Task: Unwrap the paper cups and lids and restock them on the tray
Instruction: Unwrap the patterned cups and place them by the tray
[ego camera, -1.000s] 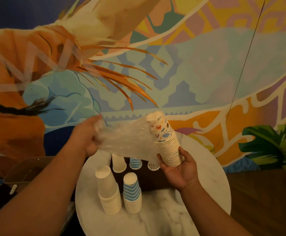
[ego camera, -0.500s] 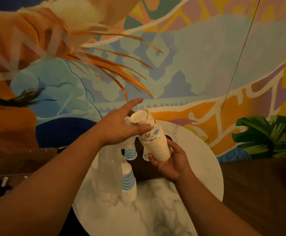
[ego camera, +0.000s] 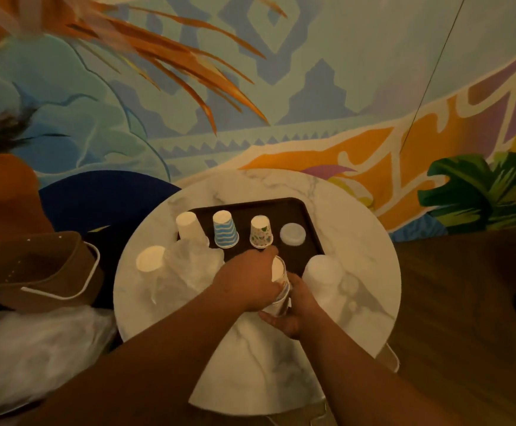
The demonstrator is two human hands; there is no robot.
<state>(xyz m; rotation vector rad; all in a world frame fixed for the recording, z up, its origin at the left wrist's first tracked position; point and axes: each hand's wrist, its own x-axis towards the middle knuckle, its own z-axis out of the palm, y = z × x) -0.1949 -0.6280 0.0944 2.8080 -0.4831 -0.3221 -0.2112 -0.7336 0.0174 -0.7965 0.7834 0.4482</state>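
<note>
Three cup stacks (ego camera: 226, 229) on one tray (ego camera: 307, 229) (upside down), one lid stack (ego camera: 292, 234).

My tray (ego camera: 309, 210) sits on the bench (ego camera: 358, 250); three cup stacks (ego camera: 225, 229) stand on it, a lid (ego camera: 292, 235) to their right.

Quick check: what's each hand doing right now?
Left hand: fingers curled round the upper part of the stack of patterned cups.
Right hand: grips the same stack lower down.
</note>
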